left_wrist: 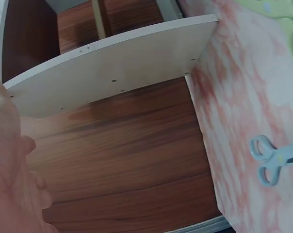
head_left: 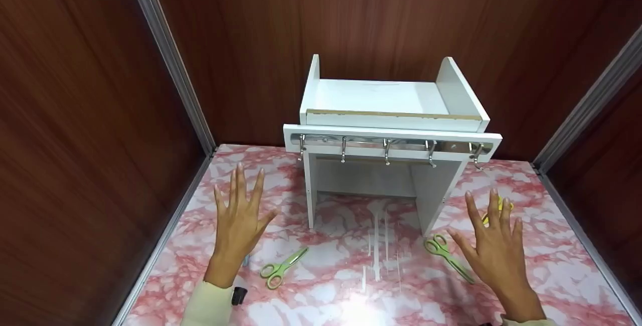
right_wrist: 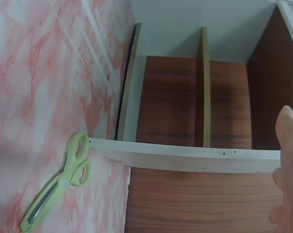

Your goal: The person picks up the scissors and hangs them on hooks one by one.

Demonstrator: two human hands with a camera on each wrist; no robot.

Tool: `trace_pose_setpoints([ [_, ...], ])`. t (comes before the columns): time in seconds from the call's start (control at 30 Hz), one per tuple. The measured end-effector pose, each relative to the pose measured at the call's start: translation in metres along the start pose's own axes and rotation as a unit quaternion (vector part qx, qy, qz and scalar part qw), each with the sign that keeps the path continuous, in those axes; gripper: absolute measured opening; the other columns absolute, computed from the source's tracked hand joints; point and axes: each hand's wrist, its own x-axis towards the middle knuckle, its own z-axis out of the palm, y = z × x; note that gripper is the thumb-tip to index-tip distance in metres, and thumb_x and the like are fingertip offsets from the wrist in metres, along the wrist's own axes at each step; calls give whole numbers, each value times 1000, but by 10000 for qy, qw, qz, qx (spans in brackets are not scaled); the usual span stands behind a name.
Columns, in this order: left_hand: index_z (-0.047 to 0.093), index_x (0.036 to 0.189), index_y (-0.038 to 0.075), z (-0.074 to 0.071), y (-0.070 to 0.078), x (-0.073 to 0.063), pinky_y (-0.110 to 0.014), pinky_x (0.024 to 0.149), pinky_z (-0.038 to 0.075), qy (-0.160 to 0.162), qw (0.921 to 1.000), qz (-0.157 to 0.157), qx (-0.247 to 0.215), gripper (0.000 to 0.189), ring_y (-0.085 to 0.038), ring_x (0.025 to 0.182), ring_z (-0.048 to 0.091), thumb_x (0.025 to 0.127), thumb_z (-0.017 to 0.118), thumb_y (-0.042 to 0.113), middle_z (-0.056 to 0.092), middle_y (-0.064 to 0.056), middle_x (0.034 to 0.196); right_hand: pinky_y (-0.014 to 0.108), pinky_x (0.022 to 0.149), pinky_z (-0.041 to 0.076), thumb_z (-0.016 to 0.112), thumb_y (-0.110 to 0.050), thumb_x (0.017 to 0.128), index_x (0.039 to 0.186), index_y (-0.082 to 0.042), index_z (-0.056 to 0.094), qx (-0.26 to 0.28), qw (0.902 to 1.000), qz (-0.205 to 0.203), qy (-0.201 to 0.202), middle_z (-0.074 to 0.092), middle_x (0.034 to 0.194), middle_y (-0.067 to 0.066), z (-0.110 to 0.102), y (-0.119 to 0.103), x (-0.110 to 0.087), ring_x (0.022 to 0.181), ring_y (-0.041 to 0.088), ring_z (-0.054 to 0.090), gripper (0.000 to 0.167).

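Note:
Both hands are held up with fingers spread, and neither holds anything. The left hand (head_left: 238, 225) is to the left of a small white shelf unit (head_left: 376, 98). On the other side, the right hand (head_left: 499, 253) hovers close to a pair of green scissors (head_left: 449, 258). Across the front of the unit runs a white rail (head_left: 321, 145) with several metal hooks (head_left: 386, 151). A second pair of green scissors (head_left: 283, 267) lies between the left hand and the unit. Yellow scissors (head_left: 485, 218) are partly hidden behind the right fingers.
Blue scissors (left_wrist: 270, 158) lie on the pink-and-white marbled tabletop (head_left: 326, 296), mostly hidden by the left wrist in the head view. A small black object (head_left: 239, 295) sits beside the left sleeve. Brown wood-grain panels (head_left: 251, 40) enclose the table at the back and sides.

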Motion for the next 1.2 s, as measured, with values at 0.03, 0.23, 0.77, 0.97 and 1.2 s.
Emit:
trace_pose_setpoints([
  [0.03,32,160,15,-2,1,3,-78,115,16,22,9999,-29,-139,89,-44,150,24,97,26,77,16,-28,165,81,113,6,55,-58,99,164,-28,16,12,10000,6,16,2,168,24,0,0,-1,152,50,0,82],
  [0.23,35,159,16,-12,7,23,-72,119,17,489,9920,-110,-1161,89,-36,150,29,97,17,77,20,-19,166,79,115,8,56,-53,100,164,-28,16,170,9998,36,50,3,167,25,0,-2,-5,153,47,2,79],
  [0.77,53,146,3,-37,27,82,-45,120,36,2084,9340,992,-2728,60,-31,141,46,109,40,47,49,-16,153,76,115,16,62,-42,100,163,-21,22,306,9989,45,341,9,168,22,-2,3,-22,155,41,7,78],
  [0.97,54,144,-1,-40,31,99,-40,116,42,2182,9147,1349,-3122,49,-31,140,48,109,49,32,50,-15,152,76,115,17,59,-42,102,163,-18,21,442,9983,216,297,9,168,23,-2,6,-30,153,44,13,76],
  [1.2,59,140,0,-35,33,110,-37,115,43,2228,9105,1336,-3218,53,-29,136,52,89,71,-9,55,-14,147,72,119,12,54,-40,105,164,-17,12,592,9960,668,-44,8,167,24,2,10,-44,148,52,20,76],
])
